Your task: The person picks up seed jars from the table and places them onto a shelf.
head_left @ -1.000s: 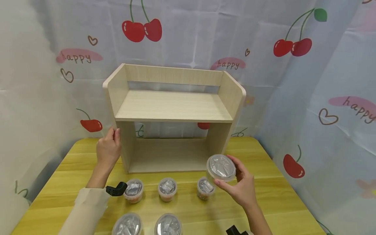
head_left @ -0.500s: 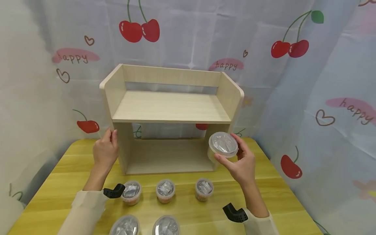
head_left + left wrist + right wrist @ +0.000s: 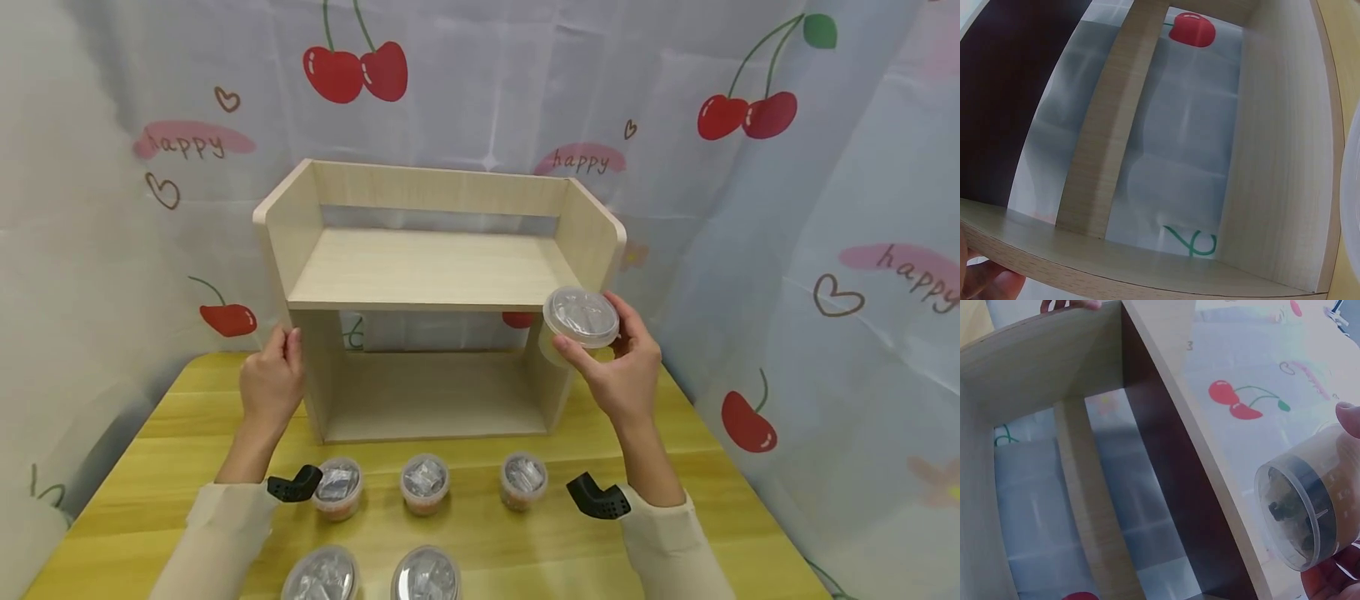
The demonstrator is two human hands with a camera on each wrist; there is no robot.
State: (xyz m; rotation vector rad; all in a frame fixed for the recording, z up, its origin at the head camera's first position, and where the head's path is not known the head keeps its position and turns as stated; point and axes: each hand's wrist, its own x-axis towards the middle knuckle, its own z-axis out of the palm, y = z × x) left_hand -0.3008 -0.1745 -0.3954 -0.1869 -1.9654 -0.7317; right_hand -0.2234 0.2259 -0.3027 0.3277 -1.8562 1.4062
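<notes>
Right hand (image 3: 630, 375) and lidded tub (image 3: 581, 318) now higher than before

A cream left sleeve (image 3: 217, 542) with a creased cuff fills the lower left of the head view; a matching right sleeve (image 3: 669, 546) is at lower right. Beside each cuff sits a black, bent device, left (image 3: 296, 484) and right (image 3: 600, 499), dotted with small holes.

From the head, in front of the shelf (image 3: 435, 267), we look forward and down at all of it. From the left wrist and the right wrist, nearer, at its two sides, we see its lower compartment (image 3: 1282, 156), shared by both.
</notes>
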